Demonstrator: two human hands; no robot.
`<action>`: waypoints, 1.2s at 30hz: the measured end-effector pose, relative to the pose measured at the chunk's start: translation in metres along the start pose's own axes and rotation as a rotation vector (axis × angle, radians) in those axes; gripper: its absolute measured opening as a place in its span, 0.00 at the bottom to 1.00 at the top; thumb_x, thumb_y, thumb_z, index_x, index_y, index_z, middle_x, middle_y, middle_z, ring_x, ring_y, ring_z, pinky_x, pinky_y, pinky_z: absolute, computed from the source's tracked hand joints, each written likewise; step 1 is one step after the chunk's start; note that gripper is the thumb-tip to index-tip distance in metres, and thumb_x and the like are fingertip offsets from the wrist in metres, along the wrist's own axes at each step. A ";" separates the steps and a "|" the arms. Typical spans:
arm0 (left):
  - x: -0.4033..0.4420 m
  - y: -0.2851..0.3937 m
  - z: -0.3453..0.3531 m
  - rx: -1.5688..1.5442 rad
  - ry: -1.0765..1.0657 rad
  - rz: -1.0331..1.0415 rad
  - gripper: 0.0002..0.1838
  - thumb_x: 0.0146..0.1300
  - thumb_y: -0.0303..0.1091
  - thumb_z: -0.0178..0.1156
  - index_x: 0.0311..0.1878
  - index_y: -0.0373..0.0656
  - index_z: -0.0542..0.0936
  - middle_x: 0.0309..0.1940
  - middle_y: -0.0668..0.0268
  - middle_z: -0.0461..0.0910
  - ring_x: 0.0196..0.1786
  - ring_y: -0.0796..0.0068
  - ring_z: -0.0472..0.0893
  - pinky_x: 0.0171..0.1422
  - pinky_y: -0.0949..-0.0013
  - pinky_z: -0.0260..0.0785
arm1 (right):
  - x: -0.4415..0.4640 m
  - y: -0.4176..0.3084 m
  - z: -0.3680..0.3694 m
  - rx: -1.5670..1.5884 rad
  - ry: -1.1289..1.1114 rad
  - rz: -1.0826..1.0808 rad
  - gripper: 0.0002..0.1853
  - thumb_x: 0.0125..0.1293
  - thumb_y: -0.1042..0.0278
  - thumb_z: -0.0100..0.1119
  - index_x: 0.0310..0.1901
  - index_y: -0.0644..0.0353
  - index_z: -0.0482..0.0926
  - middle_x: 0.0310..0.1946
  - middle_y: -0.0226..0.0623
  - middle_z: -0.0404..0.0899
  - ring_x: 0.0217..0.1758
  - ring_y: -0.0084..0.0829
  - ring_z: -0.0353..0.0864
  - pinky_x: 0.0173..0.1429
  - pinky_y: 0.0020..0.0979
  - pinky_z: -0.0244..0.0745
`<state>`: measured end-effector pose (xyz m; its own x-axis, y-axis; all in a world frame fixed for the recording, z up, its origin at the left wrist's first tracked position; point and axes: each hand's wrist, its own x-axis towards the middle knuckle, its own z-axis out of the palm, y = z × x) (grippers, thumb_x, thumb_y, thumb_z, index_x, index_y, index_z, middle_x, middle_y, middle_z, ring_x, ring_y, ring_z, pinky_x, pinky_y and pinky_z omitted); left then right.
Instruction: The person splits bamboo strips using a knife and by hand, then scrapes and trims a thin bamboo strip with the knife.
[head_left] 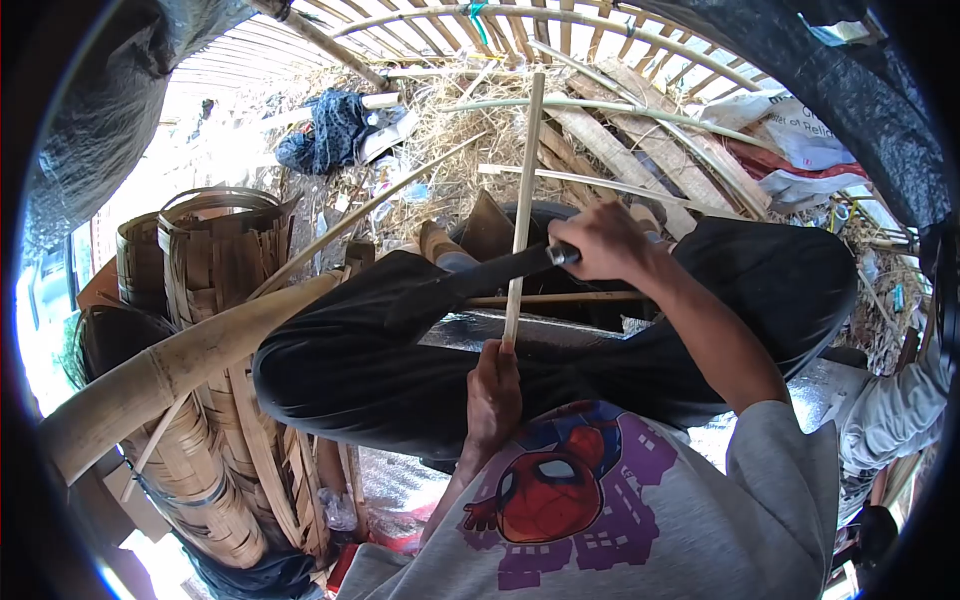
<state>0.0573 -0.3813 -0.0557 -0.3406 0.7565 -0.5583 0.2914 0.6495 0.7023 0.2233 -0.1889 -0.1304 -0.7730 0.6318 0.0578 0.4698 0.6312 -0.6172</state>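
My left hand (pixel 493 395) is closed round the lower end of a long, pale bamboo strip (pixel 528 170), which stands nearly upright before me and points away. In my right hand (pixel 605 240) is the handle of a machete with a metal collar. Its dark, broad blade (pixel 455 285) reaches left across the strip, over my black trousers; whether the edge touches the strip I cannot tell. My legs are crossed, with a thin bamboo stick (pixel 570 298) lying between them.
A thick bamboo pole (pixel 180 365) leans at the left, beside tall woven bamboo baskets (pixel 225 245). Ahead are wooden planks (pixel 660 140), straw-like shavings (pixel 450 115) and a dark blue cloth (pixel 328 130). A slatted bamboo fence borders the back; white sacking (pixel 800 130) lies at right.
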 end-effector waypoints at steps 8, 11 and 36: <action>-0.005 -0.011 -0.007 0.156 -0.019 0.113 0.13 0.75 0.38 0.46 0.37 0.40 0.70 0.16 0.49 0.71 0.21 0.42 0.73 0.24 0.53 0.59 | 0.013 0.039 -0.024 -0.092 0.052 0.460 0.10 0.54 0.62 0.61 0.35 0.56 0.82 0.23 0.42 0.83 0.27 0.41 0.84 0.37 0.42 0.80; -0.007 -0.011 -0.002 0.161 -0.036 0.199 0.12 0.75 0.37 0.47 0.37 0.40 0.71 0.17 0.48 0.71 0.24 0.40 0.74 0.24 0.51 0.59 | 0.014 0.075 -0.047 -0.233 -0.137 0.676 0.14 0.61 0.55 0.58 0.37 0.57 0.83 0.29 0.49 0.84 0.35 0.44 0.86 0.41 0.42 0.80; -0.011 -0.004 -0.010 0.136 -0.113 0.113 0.11 0.74 0.37 0.48 0.37 0.40 0.70 0.15 0.48 0.69 0.21 0.41 0.75 0.22 0.56 0.57 | 0.013 0.073 -0.048 -0.157 0.027 0.564 0.14 0.56 0.53 0.60 0.34 0.57 0.82 0.26 0.45 0.83 0.32 0.44 0.85 0.39 0.44 0.79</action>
<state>0.0508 -0.3929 -0.0477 -0.1988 0.8238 -0.5309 0.4423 0.5588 0.7015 0.2680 -0.1130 -0.1371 -0.3748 0.8995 -0.2244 0.8644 0.2516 -0.4352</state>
